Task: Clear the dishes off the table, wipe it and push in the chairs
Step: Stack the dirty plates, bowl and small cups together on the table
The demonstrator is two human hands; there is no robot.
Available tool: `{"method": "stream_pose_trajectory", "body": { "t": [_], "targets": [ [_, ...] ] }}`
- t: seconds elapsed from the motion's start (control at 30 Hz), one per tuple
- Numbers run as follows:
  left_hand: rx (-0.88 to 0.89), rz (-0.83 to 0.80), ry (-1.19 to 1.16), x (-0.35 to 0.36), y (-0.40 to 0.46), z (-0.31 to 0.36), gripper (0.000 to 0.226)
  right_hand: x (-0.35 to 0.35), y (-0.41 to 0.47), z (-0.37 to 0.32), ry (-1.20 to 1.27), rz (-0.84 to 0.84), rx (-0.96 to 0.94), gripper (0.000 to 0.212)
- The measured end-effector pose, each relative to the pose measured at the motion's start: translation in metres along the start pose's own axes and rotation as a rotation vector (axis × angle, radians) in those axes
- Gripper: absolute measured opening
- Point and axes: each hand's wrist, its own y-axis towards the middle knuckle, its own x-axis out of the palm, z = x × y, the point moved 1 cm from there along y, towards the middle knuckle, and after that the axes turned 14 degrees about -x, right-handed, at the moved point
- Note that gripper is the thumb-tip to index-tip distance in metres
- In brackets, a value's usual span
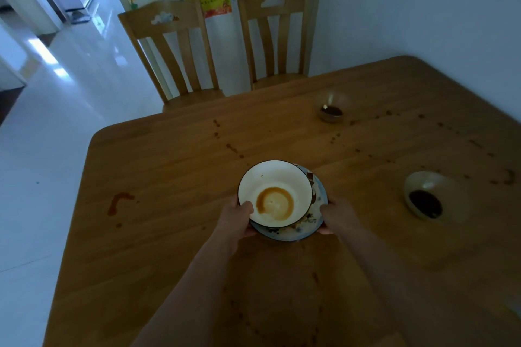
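A white bowl (pixel 277 186) with a brown sauce ring inside sits stacked on a dirty blue-rimmed plate (pixel 313 222), held above the wooden table (pixel 169 177). My left hand (pixel 235 220) grips the stack's left side, thumb on the bowl's rim. My right hand (pixel 334 215) grips the plate's right edge. A small bowl of dark sauce (pixel 332 111) stands at the far middle of the table. A larger pale bowl with dark sauce (pixel 431 197) stands to the right. Sauce spots and smears dot the tabletop.
Two wooden chairs (pixel 174 45) (pixel 275 34) stand at the table's far side, the left one pulled out a little. A reddish smear (pixel 118 201) marks the table's left part. White tiled floor lies to the left; a white wall is on the right.
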Motion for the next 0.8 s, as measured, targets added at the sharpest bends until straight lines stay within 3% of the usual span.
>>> {"method": "stream_pose_trajectory", "body": {
  "t": [0.13, 0.27, 0.43, 0.53, 0.6, 0.8],
  "targets": [
    [-0.016, -0.014, 0.003, 0.021, 0.003, 0.004, 0.043, -0.023, -0.001, 0.003, 0.063, 0.064, -0.002, 0.031],
    [-0.049, 0.011, -0.031, 0.031, 0.006, 0.012, 0.035, -0.054, 0.003, 0.013, 0.338, 0.321, 0.111, 0.046],
    [0.193, 0.273, 0.191, 0.037, 0.012, 0.029, 0.064, -0.100, 0.007, 0.041, 0.685, 0.684, 0.290, 0.063],
    [0.400, 0.401, 0.291, 0.047, -0.002, 0.038, 0.059, -0.120, 0.016, 0.061, 0.663, 0.809, 0.327, 0.066],
    [0.510, 0.424, 0.337, 0.055, -0.010, 0.045, 0.054, -0.132, 0.018, 0.068, 0.633, 0.825, 0.342, 0.053],
    [0.555, 0.397, 0.400, 0.075, -0.001, 0.057, 0.046, -0.157, 0.023, 0.062, 0.393, 0.803, 0.385, 0.039]
  ]
}}
